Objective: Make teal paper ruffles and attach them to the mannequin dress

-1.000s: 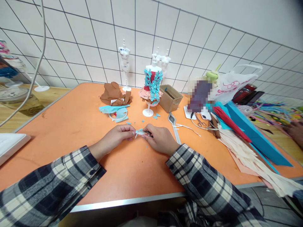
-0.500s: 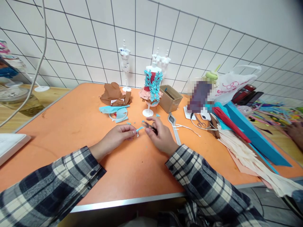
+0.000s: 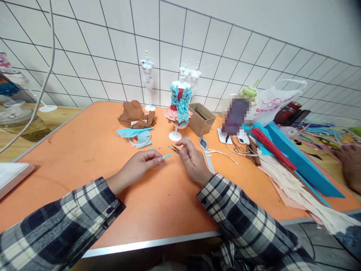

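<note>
My left hand (image 3: 143, 162) pinches a small twisted blue strip of crepe paper (image 3: 167, 156) between thumb and fingertips. In my right hand (image 3: 194, 160) are small snips (image 3: 175, 149), their metal blades pointing left toward the strip but apart from it; the handle is mostly hidden by my fingers. Tiny blue scraps (image 3: 152, 148) lie on the orange table beyond my left fingers, and another scrap (image 3: 160, 175) lies nearer me. Behind my hands stands a mini dress form (image 3: 181, 86) wearing a red top with blue bows and a pink ruffled skirt.
Brown crumpled paper (image 3: 131, 113) and blue sheets (image 3: 132, 132) lie at the back left. A cardboard box (image 3: 203, 119) stands beside the dress form, with a grey strap (image 3: 207, 154) in front. Scissors (image 3: 238, 148), a phone on a stand and rolled papers (image 3: 273, 148) fill the right.
The snips have drawn slightly right, away from the strip. The strip's hanging end no longer shows, and a blue scrap now lies on the table below my hands.
</note>
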A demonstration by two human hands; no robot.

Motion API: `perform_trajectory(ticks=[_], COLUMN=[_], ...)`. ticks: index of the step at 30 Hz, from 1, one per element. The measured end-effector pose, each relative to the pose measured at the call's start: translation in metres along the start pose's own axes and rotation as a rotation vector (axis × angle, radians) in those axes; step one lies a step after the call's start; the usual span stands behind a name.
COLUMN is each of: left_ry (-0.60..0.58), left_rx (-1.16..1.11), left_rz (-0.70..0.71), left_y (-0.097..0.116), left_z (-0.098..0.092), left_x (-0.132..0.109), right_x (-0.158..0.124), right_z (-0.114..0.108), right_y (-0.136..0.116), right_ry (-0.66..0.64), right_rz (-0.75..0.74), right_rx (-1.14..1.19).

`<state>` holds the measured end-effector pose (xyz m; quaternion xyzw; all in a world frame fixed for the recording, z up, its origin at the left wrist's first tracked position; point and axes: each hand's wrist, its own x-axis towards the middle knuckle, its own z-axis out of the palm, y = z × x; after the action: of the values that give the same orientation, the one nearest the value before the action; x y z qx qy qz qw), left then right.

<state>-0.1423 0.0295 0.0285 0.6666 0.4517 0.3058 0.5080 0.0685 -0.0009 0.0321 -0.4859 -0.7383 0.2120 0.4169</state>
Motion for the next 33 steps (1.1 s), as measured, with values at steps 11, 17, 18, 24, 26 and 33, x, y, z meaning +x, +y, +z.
perform_trajectory(ticks=[11,17,18,24,26,33], left_ry=[-0.024,-0.028,-0.034,-0.052,-0.058,-0.064], left_rx=[-0.332,-0.292,-0.281,-0.251,-0.244,-0.218], left_rz=[-0.101,-0.101,-0.100,-0.092,-0.089,-0.080], left_y=[-0.006,-0.006,-0.006,-0.008,-0.008,-0.006], left_z=[-0.003,-0.002,-0.002,-0.002,-0.003,-0.002], left_x=[-0.001,0.000,0.000,0.001,0.001,0.001], right_x=[-0.001,-0.001,-0.001,0.000,0.000,0.000], right_z=[0.004,0.005,0.005,0.005,0.005,0.005], right_y=[0.007,0.005,0.005,0.004,0.003,0.001], right_ry=[-0.135,-0.149,-0.152,-0.180,-0.190,-0.198], right_rz=[-0.118,-0.106,-0.101,-0.096,-0.092,-0.081], right_rx=[-0.261,-0.245,-0.250,-0.294,-0.302,-0.310])
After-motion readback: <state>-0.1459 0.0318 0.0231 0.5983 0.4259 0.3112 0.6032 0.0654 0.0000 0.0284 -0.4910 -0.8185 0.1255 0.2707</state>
